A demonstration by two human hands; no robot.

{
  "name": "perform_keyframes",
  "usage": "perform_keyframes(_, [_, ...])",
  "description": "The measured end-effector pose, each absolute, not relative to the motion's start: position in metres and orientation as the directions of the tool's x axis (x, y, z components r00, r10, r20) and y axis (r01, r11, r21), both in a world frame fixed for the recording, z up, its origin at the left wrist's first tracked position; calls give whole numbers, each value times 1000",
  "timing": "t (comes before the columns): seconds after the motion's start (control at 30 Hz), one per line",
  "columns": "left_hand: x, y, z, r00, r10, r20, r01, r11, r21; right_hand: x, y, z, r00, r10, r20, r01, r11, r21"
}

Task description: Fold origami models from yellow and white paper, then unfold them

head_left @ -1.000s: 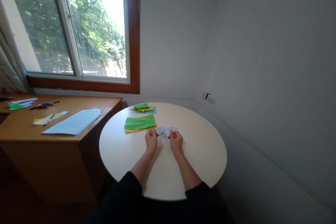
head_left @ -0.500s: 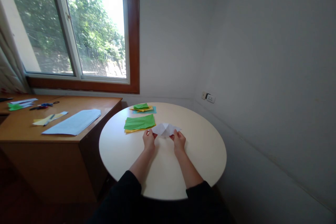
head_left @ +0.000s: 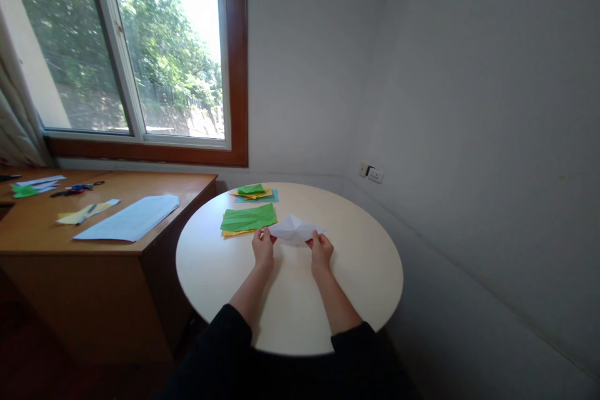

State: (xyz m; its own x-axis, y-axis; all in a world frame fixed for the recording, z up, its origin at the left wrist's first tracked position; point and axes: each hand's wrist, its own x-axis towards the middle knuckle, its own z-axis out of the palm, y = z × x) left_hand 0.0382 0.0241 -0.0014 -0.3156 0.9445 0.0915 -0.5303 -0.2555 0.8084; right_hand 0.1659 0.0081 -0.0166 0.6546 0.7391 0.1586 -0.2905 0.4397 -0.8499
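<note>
Both of my hands hold one creased white sheet of paper (head_left: 294, 229) just above a round cream table (head_left: 365, 262). My left hand (head_left: 263, 246) pinches its left corner. My right hand (head_left: 321, 247) pinches its right corner. The sheet is spread out between them, with fold lines showing and a red underside peeking at the pinched corners. A pile of green and yellow sheets (head_left: 247, 219) lies just left of the white sheet.
A second small pile of green, yellow and blue sheets (head_left: 254, 192) sits at the table's far edge. A wooden desk (head_left: 94, 244) on the left carries a pale blue sheet (head_left: 130, 219), scissors (head_left: 77, 188) and paper scraps. Walls close in behind and to the right.
The white sheet has been opened out from a narrow folded shape into a wider spread sheet. My hands have moved apart, the left one leftward and the right one rightward.
</note>
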Motion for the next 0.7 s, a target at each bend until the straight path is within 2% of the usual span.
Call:
perform_keyframes(0.37, [36, 27, -4, -342, 932, 121, -496, -288, 819, 167, 8, -17, 674, 710, 203, -213, 450, -867])
perform_keyframes(0.53, [34, 27, -1, -311, 949, 58, -549, -229, 804, 168, 7, -13, 625, 767, 147, -328, 429, -842])
perform_keyframes(0.7, [34, 26, 2, -267, 964, 16, -556, -167, 814, 168, 4, -8, 499, 854, 144, -424, 386, -819])
